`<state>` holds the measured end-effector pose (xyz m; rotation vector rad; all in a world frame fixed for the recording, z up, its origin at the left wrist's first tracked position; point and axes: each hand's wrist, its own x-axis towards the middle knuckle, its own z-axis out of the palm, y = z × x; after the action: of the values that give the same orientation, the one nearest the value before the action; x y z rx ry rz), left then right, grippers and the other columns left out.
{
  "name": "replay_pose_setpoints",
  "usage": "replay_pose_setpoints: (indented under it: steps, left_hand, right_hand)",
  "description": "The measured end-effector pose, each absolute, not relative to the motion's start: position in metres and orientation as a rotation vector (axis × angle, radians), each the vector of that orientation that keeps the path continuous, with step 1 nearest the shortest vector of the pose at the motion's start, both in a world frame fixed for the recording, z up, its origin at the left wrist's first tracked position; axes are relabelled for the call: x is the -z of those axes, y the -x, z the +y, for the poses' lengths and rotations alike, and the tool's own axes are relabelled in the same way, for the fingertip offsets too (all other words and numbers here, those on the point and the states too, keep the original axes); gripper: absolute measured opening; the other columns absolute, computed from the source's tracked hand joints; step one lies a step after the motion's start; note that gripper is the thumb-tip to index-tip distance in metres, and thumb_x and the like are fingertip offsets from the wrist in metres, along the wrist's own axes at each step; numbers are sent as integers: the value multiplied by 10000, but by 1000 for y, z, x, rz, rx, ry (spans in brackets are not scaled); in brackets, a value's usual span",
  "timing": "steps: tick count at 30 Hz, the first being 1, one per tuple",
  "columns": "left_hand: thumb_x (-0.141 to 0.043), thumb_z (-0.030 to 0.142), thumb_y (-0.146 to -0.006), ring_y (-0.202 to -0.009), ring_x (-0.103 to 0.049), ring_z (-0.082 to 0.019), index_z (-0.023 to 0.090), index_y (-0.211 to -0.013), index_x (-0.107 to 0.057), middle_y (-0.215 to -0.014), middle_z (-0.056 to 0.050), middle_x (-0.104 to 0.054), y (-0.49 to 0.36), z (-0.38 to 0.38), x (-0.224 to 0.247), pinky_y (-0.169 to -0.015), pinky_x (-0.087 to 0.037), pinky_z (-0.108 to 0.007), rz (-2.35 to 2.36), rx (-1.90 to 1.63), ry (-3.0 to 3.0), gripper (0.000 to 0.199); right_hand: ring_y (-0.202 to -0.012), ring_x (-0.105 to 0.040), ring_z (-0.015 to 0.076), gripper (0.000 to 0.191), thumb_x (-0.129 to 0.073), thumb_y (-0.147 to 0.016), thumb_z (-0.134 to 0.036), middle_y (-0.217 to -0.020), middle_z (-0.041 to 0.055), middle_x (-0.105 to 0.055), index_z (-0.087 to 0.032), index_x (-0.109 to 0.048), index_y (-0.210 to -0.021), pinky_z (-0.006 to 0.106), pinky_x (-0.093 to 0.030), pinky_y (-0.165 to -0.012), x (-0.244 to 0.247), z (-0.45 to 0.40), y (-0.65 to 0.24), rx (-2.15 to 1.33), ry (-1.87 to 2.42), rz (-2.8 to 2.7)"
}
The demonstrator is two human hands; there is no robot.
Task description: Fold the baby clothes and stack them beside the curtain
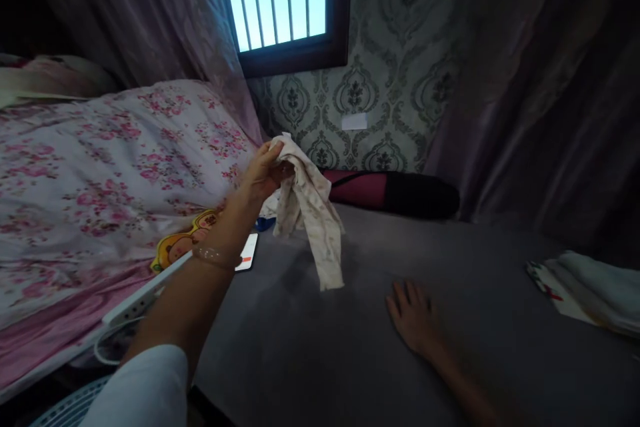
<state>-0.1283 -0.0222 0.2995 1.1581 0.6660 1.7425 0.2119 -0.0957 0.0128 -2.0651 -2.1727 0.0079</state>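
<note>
My left hand (265, 170) is closed on a small cream-coloured garment (320, 213) with a faint pattern. The cloth hangs down from my fingers in loose folds, and one long sleeve or leg dangles lowest over the grey surface (310, 360). Its exact kind is hard to make out. On that grey surface, to the right of the garment, my right hand (413, 317) lies palm down with its fingers spread and nothing in it. Behind my left wrist, a phone (247, 253) with a lit screen lies partly hidden by my forearm.
A black and dark red roll or bag (395, 192) lies along the wall. Folded cloths (590, 287) are stacked at the right edge. To the left are a floral bedspread (115, 160), a yellow cartoon item (175, 250), a white power strip (143, 293) and a blue basket (70, 407).
</note>
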Motion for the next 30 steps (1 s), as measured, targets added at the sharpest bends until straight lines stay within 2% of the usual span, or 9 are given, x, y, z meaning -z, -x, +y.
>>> replay_pose_setpoints:
  steps: [3,6,8,14,16,19,22,27,30]
  left_hand:
    - [-779,317,-697,-600,-621,-94,186,-854,-579,-683,48,-637,96,-32,-284,-632,-532,-210,606,-1698,-1071,285]
    - [-790,286,-678,-581,-612,-88,172,-837,-585,-681,46,-639,61,-39,-267,-614,-524,-207,591,-1588,-1022,283]
    - [-804,275,-660,-572,-605,-81,161,-828,-583,-676,46,-633,37,-44,-256,-595,-513,-201,600,-1512,-1012,300]
    - [-832,358,-625,-622,-614,-101,148,-866,-607,-733,18,-640,-18,-55,-220,-605,-511,-227,606,-1337,-1049,390]
    - [-827,408,-618,-669,-623,-122,158,-909,-617,-776,1,-649,-29,-58,-207,-631,-511,-246,582,-1289,-1076,437]
    - [-840,448,-572,-801,-641,-165,177,-980,-618,-889,-35,-665,-40,-65,-190,-714,-501,-272,516,-1237,-1138,538]
    - [-884,325,-508,-927,-621,-188,187,-1010,-614,-972,-48,-660,-48,-74,-178,-814,-471,-280,504,-1212,-1276,586]
    - [-834,217,-577,-948,-603,-193,177,-959,-641,-965,-45,-661,-51,-82,-168,-855,-445,-306,613,-1177,-1329,429]
    - [-809,195,-581,-968,-595,-188,184,-984,-655,-1043,-47,-653,-45,-79,-163,-869,-436,-302,633,-1153,-1285,431]
  right_hand:
    - [-1370,-330,317,568,-371,-892,-446,-1471,168,-396,-156,-495,-1364,567,-234,-1084,-22,-89,-219,-229,1951,-2106]
    - [-1185,-550,249,459,-395,-860,-350,-1265,147,-603,-162,-600,-1224,437,-393,-1020,-50,-83,-222,-445,1636,-1915]
    - [-1076,-609,235,409,-415,-851,-370,-1150,124,-663,-176,-641,-1130,399,-453,-955,-81,-85,-217,-460,1405,-1750]
    - [-971,-614,206,397,-615,-795,-430,-1087,94,-656,-185,-615,-1107,348,-479,-881,-157,-112,-185,-514,1035,-1636]
    - [-877,-611,188,349,-615,-791,-416,-1011,69,-658,-192,-626,-1057,317,-496,-795,-160,-115,-181,-556,1046,-1563]
    - [-681,-555,149,271,-559,-812,-445,-754,4,-619,-195,-639,-882,257,-469,-617,-153,-113,-187,-684,1093,-1450]
    - [-568,-477,117,308,-562,-796,-498,-624,-35,-543,-194,-611,-780,220,-407,-518,-147,-110,-198,-839,1054,-1394]
    - [-589,-516,119,360,-615,-770,-546,-659,-31,-591,-190,-624,-819,225,-414,-554,-148,-108,-218,-1035,954,-1254]
    - [-664,-571,143,371,-652,-732,-545,-726,-8,-647,-191,-651,-845,232,-430,-594,-148,-103,-235,-1016,964,-1090]
